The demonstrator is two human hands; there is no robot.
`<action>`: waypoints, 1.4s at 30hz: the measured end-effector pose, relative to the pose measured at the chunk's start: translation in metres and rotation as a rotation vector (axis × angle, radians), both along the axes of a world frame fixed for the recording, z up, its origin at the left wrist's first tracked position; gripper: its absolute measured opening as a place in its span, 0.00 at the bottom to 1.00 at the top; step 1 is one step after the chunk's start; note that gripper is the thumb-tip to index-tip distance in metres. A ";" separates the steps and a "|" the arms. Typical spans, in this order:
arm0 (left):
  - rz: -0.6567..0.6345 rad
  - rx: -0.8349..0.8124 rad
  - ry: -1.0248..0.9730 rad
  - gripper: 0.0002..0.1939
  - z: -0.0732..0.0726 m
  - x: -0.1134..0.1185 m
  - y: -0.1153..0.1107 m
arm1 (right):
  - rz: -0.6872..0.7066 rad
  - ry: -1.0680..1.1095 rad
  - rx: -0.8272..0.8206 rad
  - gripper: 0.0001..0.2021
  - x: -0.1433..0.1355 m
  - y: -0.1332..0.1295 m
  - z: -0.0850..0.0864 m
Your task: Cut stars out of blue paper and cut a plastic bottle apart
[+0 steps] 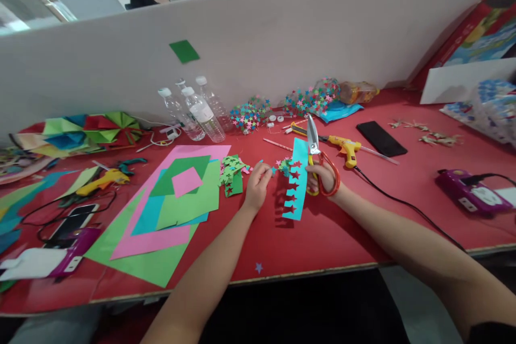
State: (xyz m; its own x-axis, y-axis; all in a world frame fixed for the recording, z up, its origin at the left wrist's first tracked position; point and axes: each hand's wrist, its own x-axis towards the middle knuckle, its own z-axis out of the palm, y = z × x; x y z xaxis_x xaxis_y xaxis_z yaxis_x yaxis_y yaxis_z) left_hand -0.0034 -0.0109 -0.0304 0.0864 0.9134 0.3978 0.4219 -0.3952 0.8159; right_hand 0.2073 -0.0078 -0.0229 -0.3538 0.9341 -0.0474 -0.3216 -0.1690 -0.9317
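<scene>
Head view, strip (301, 187) (blue), in right fingers (314, 169)

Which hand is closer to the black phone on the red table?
Right. The right hand, holding scissors, is to the left of the black phone; the left hand is farther left, past the blue paper strip.

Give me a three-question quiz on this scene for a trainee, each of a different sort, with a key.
1. Short answer: which hand holds the scissors?
2. True or false: the blue strip has star-shaped holes.
3. Fill in the blank: the paper on the white partition is ____ in colour.

Key:
1. The right hand, which also grips the strip.
2. True.
3. Green.
</scene>
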 end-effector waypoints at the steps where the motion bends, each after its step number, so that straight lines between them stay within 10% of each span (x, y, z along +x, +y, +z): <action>1: 0.018 0.002 0.026 0.13 -0.004 -0.002 0.003 | -0.014 0.002 0.003 0.20 0.004 0.004 0.000; 19: 0.076 0.018 0.370 0.09 -0.022 0.001 0.006 | 0.032 -0.007 0.023 0.19 0.007 0.023 -0.021; 24: 0.072 -0.045 0.055 0.11 -0.007 0.006 -0.003 | 0.114 -0.067 0.049 0.20 0.010 0.020 -0.020; 32: -0.212 -0.636 -0.534 0.20 0.002 0.018 -0.013 | 0.392 -0.231 0.065 0.19 0.011 0.004 -0.009; 42: -0.065 -0.502 -0.621 0.19 0.006 0.009 -0.004 | 0.274 -0.261 0.091 0.10 0.014 0.006 0.000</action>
State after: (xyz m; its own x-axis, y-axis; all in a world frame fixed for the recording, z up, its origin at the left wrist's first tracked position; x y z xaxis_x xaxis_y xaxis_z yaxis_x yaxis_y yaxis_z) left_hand 0.0060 -0.0154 -0.0247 0.0429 0.9969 -0.0666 -0.1791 0.0733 0.9811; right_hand 0.2214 -0.0021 -0.0227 -0.5776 0.8113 -0.0902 -0.0263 -0.1290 -0.9913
